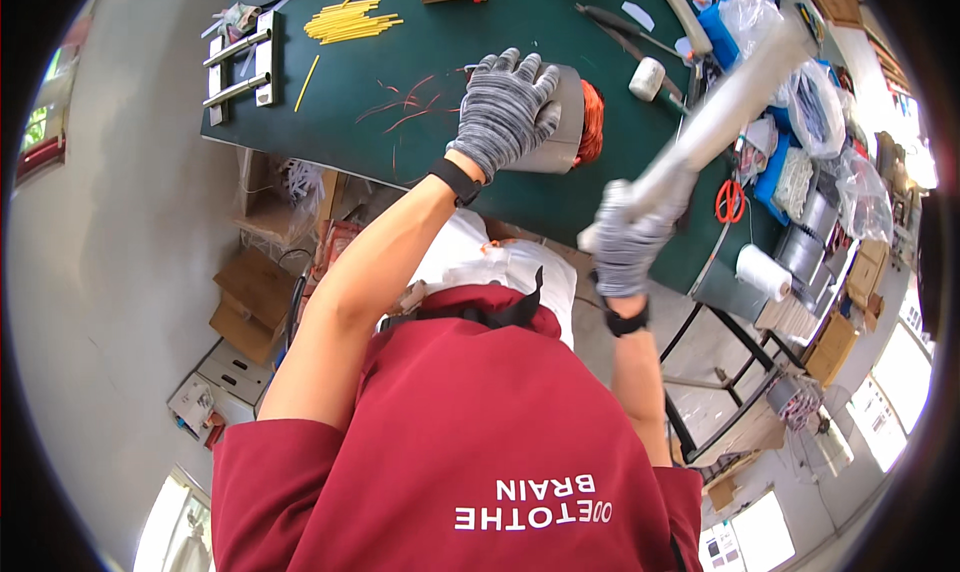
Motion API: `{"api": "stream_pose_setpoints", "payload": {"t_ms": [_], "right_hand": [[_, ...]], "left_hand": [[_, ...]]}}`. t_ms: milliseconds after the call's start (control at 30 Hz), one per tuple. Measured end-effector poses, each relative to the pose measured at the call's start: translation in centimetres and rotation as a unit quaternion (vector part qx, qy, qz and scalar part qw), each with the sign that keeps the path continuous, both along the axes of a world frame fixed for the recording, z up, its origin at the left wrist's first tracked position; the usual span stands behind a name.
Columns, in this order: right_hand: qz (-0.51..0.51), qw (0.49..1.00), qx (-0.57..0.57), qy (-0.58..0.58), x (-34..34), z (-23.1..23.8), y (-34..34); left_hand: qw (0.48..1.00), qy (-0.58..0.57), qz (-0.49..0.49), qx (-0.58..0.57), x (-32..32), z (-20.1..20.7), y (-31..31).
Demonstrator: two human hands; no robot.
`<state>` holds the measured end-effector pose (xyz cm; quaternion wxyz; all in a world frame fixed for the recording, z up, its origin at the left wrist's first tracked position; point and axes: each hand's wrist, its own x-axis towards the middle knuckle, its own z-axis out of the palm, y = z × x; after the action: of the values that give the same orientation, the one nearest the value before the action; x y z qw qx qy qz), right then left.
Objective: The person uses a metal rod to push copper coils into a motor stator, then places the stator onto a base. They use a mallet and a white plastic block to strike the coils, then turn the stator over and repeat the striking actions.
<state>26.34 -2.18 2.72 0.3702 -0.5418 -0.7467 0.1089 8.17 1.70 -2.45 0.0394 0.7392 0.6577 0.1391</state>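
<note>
A grey metal motor stator (566, 122) lies on its side on the green table, with orange-red copper winding bulging from its right end. Laid over its top is my left hand (505, 110), in a grey striped glove, its fingers curved across the metal and gripping it. My right hand (632, 234), gloved alike, is closed round the lower end of a long pale club-like tool (725, 112). That tool slants up to the right and is smeared by motion, so its exact kind cannot be made out. It is apart from the stator.
Loose red wires (408, 102) lie left of the stator; yellow sticks (350, 22) and a metal frame (240, 70) sit farther left. A white-headed mallet (647, 79), red-handled scissors (730, 202), a white thread spool (763, 272) and plastic bags (815, 107) crowd the right side.
</note>
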Motion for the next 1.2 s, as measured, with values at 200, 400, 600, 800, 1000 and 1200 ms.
{"api": "stream_pose_setpoints", "payload": {"t_ms": [200, 400, 600, 800, 1000, 1200], "right_hand": [[0.039, 0.960, -0.278, -0.004, 0.6, 1.0, 2.5], [0.045, 0.949, -0.304, -0.067, 0.3, -1.9, 2.6], [0.049, 0.986, -0.084, -0.135, 0.0, -3.7, 3.5], [0.008, 0.968, -0.236, 0.087, -0.3, 1.9, 6.2], [-0.031, 0.892, -0.444, -0.078, 1.2, -1.9, 7.6], [-0.034, 0.906, -0.350, 0.237, 0.0, -4.6, 7.3]], "left_hand": [[0.999, -0.020, 0.009, -0.027, -1.0, -0.2, 1.6], [0.995, -0.075, -0.003, -0.070, -1.3, -0.2, 4.2], [0.990, -0.092, 0.013, -0.104, -1.9, -0.2, 7.1], [0.997, -0.028, -0.018, -0.073, -2.7, 0.5, 7.4], [0.994, -0.055, -0.026, 0.089, -3.7, -0.1, 6.5], [0.871, -0.442, 0.213, -0.030, -6.3, -1.9, 1.7]]}}
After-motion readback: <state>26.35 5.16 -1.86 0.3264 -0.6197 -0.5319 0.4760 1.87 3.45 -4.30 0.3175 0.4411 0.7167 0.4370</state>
